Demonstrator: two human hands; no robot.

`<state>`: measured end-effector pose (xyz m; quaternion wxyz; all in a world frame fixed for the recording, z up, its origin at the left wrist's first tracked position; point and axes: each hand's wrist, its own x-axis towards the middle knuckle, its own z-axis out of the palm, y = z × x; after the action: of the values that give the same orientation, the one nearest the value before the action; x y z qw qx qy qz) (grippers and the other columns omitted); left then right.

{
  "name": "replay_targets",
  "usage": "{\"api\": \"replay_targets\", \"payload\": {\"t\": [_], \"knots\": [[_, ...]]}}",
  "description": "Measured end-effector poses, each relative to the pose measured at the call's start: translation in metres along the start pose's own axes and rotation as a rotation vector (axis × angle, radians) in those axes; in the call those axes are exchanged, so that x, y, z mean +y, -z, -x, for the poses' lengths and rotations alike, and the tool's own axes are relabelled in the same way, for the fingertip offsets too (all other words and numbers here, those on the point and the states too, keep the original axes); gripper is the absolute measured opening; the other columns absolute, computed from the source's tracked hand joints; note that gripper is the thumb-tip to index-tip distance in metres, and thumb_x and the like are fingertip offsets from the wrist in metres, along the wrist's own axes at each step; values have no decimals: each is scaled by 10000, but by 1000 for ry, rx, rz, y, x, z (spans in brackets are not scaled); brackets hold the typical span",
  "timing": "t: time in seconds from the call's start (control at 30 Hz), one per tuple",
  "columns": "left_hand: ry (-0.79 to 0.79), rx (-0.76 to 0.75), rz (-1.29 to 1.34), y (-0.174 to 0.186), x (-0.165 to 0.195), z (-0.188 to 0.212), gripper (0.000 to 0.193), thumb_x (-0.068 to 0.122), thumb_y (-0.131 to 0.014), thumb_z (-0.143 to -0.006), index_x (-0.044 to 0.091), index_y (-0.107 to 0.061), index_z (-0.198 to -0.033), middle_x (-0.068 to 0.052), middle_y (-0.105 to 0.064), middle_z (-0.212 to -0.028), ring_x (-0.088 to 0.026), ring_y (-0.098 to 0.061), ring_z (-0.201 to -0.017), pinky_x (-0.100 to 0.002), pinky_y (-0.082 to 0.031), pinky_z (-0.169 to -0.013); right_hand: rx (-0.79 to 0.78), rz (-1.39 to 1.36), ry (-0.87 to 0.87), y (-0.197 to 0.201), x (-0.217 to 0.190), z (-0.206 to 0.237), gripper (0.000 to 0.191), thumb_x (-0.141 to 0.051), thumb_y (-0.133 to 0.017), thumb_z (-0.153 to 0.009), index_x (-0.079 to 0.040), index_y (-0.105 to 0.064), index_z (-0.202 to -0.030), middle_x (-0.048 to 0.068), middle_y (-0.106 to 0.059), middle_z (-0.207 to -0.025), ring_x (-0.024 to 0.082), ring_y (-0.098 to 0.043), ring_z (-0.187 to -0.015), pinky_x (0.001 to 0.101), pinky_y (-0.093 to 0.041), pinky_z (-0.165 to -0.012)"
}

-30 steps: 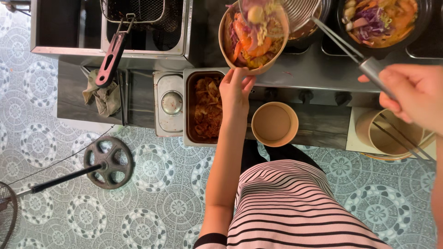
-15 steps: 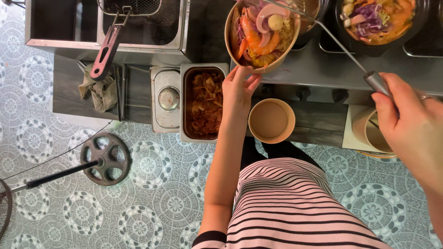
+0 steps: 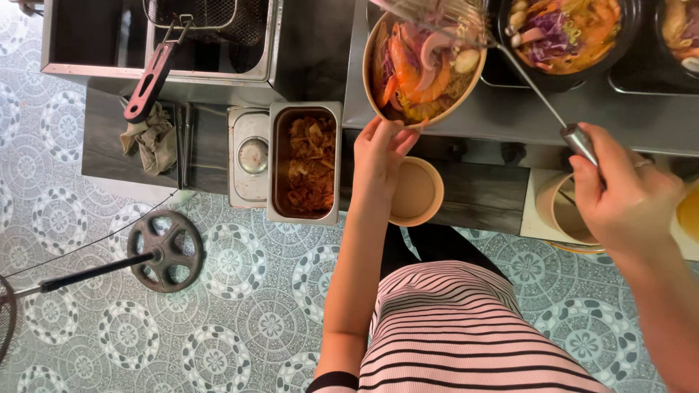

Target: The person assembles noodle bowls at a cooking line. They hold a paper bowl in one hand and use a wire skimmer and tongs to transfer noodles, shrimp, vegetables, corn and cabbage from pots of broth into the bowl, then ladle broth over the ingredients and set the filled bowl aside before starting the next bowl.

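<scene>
My left hand [image 3: 382,156] grips the near rim of a tan bowl [image 3: 422,69] filled with shrimp, noodles and purple onion, held over the steel counter edge. My right hand [image 3: 622,196] is closed around the metal handle of a wire strainer [image 3: 444,14], whose basket sits tilted over the far side of the bowl. Just below the left hand stands an empty tan bowl [image 3: 413,193].
A black pan [image 3: 571,36] of seafood and purple cabbage sits on the stove to the right. A steel tray of fried food [image 3: 306,164], a lidded steel container [image 3: 250,156], a fryer basket with a red handle [image 3: 156,73] and a fan base [image 3: 166,251] lie to the left.
The strainer has swung left from beside the bowl to over its far rim. My right hand slid down the handle. The left hand keeps holding the bowl.
</scene>
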<state>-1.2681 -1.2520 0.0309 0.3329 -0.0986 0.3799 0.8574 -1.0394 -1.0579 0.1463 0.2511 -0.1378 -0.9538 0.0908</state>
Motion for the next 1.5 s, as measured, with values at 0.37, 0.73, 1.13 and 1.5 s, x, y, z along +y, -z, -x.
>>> {"api": "replay_targets", "payload": {"t": [0.37, 0.73, 1.13, 1.5], "knots": [[-19, -79, -113, -8, -73, 51, 337, 32, -643, -884, -71, -626, -1204, -134, -706, -1071, -258, -713, -946, -409, -571, -913, 61, -156, -139, -24, 68, 127, 268, -155, -662, -1087, -10, -708, -1308, 120, -703, -899, 282, -689, -734, 345, -546, -670], [150, -232, -193, -37, -175, 168, 355, 63, -653, -902, -66, -622, -1231, -154, -713, -1107, -272, -712, -999, -441, -562, -977, 211, -9, -343, 47, 62, 318, 294, -168, -658, -1113, 27, -696, -1330, 164, -662, -845, 305, -643, -630, 370, -492, -586], [460, -529, -374, -102, -344, 297, 434, 30, -598, -888, 0, -614, -1320, -89, -706, -1154, -242, -689, -1058, -420, -532, -1006, 596, -710, -1020, 152, 58, 490, 366, -275, -453, -1188, 32, -618, -1299, 14, -497, -687, 79, -422, -557, 251, -327, -525], [724, -615, -434, -202, -644, 355, 259, 112, -624, -901, 11, -663, -1136, -92, -726, -1057, -227, -717, -981, -408, -566, -961, 824, -689, -1286, 273, 232, 652, 353, -281, -414, -1198, 9, -607, -1254, 10, -446, -660, 70, -383, -522, 246, -298, -483]]}}
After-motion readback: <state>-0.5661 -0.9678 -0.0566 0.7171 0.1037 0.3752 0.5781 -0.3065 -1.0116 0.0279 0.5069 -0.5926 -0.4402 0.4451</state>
